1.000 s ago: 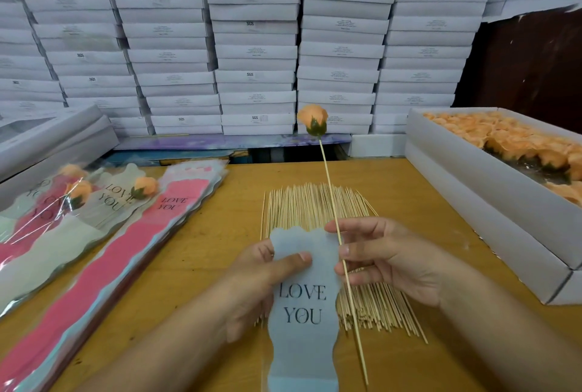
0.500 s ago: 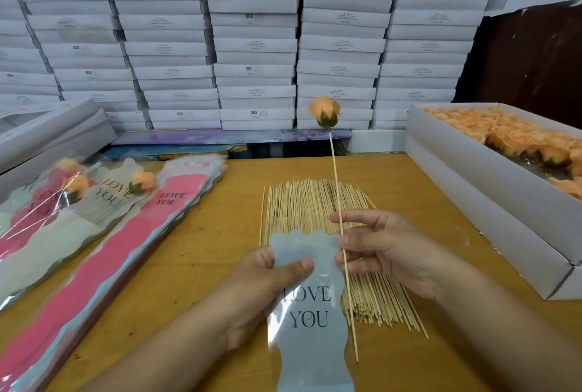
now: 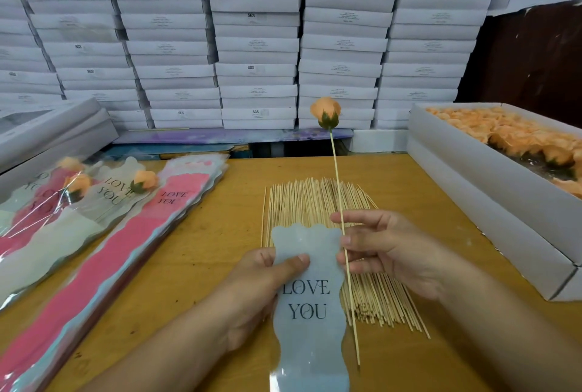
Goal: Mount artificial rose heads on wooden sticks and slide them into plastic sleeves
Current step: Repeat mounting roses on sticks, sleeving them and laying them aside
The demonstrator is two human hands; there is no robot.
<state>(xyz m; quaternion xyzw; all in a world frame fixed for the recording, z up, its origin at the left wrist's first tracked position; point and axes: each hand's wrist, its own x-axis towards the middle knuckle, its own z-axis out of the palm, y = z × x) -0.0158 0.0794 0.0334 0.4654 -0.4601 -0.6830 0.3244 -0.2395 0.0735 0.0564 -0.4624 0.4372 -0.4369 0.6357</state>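
My left hand [image 3: 255, 292] grips a pale blue plastic sleeve [image 3: 310, 313] printed LOVE YOU, thumb across its upper part. My right hand [image 3: 389, 251] pinches a wooden stick [image 3: 338, 190] just right of the sleeve's top edge. The stick stands nearly upright, with an orange rose head [image 3: 326, 112] mounted on its top and its lower end hanging beside the sleeve, outside it. Under both hands lies a pile of loose wooden sticks [image 3: 318, 202] on the wooden table [image 3: 204, 250].
A white box [image 3: 491, 202] full of orange rose heads [image 3: 519, 136] stands at the right. At the left lie stacked pink and blue sleeves [image 3: 104, 265] and several finished sleeved roses [image 3: 143, 180]. Stacks of white cartons [image 3: 255, 45] fill the back.
The stick with the rose has moved up and a little to the right in my right hand. My left hand keeps its hold on the sleeve.
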